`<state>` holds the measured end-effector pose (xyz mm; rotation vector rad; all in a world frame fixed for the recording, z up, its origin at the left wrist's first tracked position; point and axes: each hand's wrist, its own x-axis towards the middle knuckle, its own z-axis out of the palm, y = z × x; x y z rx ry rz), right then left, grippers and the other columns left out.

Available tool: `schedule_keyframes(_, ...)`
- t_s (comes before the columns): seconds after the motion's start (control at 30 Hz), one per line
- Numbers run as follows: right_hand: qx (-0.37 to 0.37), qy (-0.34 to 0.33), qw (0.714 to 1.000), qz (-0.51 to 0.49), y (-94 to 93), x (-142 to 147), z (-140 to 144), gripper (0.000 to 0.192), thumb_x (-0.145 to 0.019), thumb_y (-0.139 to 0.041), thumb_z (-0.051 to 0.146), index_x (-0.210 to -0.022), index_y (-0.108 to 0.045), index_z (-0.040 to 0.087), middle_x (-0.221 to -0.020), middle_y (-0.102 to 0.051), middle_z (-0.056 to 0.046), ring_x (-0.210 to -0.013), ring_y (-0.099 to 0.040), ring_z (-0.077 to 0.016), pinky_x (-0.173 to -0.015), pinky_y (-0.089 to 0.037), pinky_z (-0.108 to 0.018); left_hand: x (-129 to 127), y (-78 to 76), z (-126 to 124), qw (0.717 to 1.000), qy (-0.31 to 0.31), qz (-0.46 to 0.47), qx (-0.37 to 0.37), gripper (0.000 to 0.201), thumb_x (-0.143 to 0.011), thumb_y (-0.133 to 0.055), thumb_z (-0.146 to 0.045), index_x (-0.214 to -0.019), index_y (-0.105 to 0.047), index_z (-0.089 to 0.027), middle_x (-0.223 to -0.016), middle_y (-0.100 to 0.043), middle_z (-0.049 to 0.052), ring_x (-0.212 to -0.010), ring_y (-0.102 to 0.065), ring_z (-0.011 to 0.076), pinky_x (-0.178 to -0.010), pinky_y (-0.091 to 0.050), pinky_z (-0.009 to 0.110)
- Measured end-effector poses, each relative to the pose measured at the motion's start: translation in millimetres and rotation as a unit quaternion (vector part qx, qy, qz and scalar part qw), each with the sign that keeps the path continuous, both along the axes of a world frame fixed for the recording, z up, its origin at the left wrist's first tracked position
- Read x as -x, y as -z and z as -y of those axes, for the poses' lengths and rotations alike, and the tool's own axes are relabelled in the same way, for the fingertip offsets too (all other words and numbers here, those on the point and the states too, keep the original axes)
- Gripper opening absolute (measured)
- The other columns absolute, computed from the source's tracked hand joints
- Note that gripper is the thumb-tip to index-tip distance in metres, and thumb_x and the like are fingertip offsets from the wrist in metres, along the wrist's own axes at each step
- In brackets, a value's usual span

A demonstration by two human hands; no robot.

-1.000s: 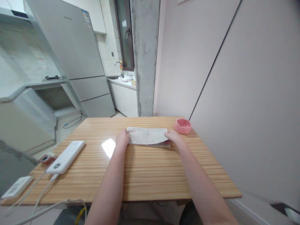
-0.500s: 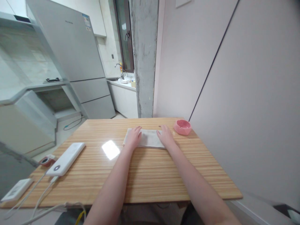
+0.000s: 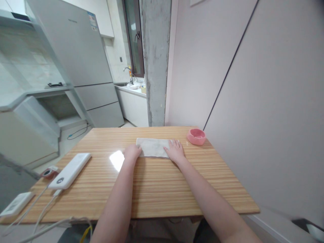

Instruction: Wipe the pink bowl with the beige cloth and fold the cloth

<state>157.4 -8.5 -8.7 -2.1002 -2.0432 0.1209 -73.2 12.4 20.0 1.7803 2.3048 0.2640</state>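
A folded pale cloth [image 3: 153, 147] lies flat as a long strip near the far side of the wooden table [image 3: 162, 189]. My right hand [image 3: 175, 151] rests on its right end, palm down with the fingers spread. At the left end, my left hand [image 3: 132, 152] is low over the table, its thumb against the cloth's edge. A finger sticks out on its far left side, while the other fingertips are mostly hidden behind the back of the hand.
A pink ashtray [image 3: 196, 136] stands at the far right corner by the wall. On the left lie a white power bank [image 3: 70, 171] with cables, a reddish roll-like object [image 3: 49, 173] and a white box-like device [image 3: 17, 204]. A fridge [image 3: 73, 44] stands beyond.
My left hand has moved left and nearer, off the cloth's top to its left edge. My right hand has shifted slightly left and nearer, its fingers now spread on the cloth.
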Motion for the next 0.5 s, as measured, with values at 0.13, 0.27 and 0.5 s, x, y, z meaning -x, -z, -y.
schedule_keyframes(0.13,0.004,-0.009,0.999,-0.036,-8.5,-4.1,-1.0,0.053,-0.09,-0.043,0.04,-0.137,-0.045,0.014,-0.151,-0.031,-0.017,-0.138,-0.028,-0.0298,-0.111,-0.018,-0.043,6.3,-8.8,1.1,0.997,-0.005,0.068,-0.041,0.026,-0.078,-0.047,-0.025,-0.098,-0.062,-0.018,-0.1,-0.069,0.015,-0.097,-0.064,0.0294,-0.077,-0.046,0.035)
schedule_keyframes(0.27,0.008,-0.025,0.997,-0.072,-13.1,-7.7,1.1,0.049,-0.079,-0.058,0.039,-0.122,-0.057,0.014,-0.149,-0.033,-0.018,-0.138,-0.028,-0.0315,-0.111,-0.018,-0.046,0.0,-26.9,10.7,0.955,-0.046,0.112,-0.271,0.029,-0.085,-0.044,-0.024,-0.112,-0.051,-0.019,-0.102,-0.066,0.011,-0.096,-0.062,0.0252,-0.082,-0.045,0.035)
schedule_keyframes(0.5,-0.009,-0.054,0.99,-0.132,-3.2,-7.8,-9.4,0.042,-0.075,-0.064,0.039,-0.111,-0.06,0.017,-0.124,-0.057,-0.012,-0.12,-0.047,-0.0257,-0.101,-0.033,-0.039,-79.4,-1.4,19.5,0.912,0.266,0.169,-0.263,0.03,-0.08,-0.049,-0.012,-0.107,-0.055,-0.02,-0.111,-0.064,0.007,-0.108,-0.056,0.0206,-0.096,-0.042,0.033)
